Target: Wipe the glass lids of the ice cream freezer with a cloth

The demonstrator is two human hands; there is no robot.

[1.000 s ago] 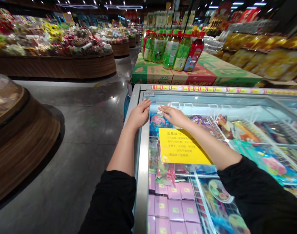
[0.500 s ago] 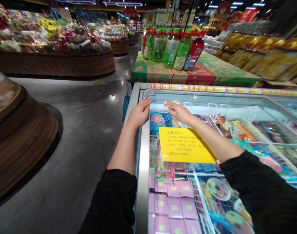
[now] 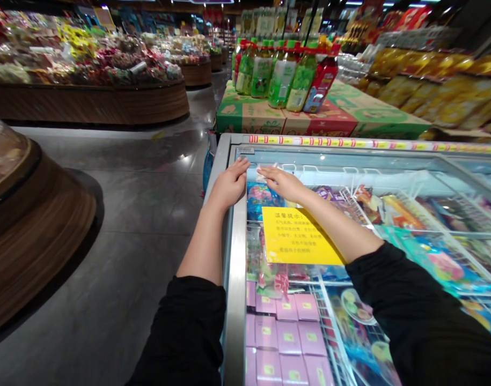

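My left hand [image 3: 228, 185] lies flat on the near left corner of the freezer's metal frame [image 3: 236, 300], fingers stretched forward and holding nothing. Over the glass lid [image 3: 334, 167], my right hand [image 3: 283, 183] presses a crumpled white cloth [image 3: 262, 174] under its fingers; most of the cloth is hidden. Below my right forearm, a yellow notice [image 3: 293, 236] sits on the glass. Through the lid I see blue packets [image 3: 261, 201], pink boxes [image 3: 287, 338] and white wire dividers [image 3: 329, 327].
Behind the freezer, green and red drink bottles [image 3: 283, 78] stand on printed cartons [image 3: 253, 118]. Price labels [image 3: 317, 141] line the freezer's far rim. To the left are a grey floor [image 3: 148, 198] and rounded wooden display stands [image 3: 39, 225] [image 3: 108, 102].
My right hand has slid left across the glass with the cloth, closer to my left hand. My left hand stays on the frame. The view has shifted very slightly.
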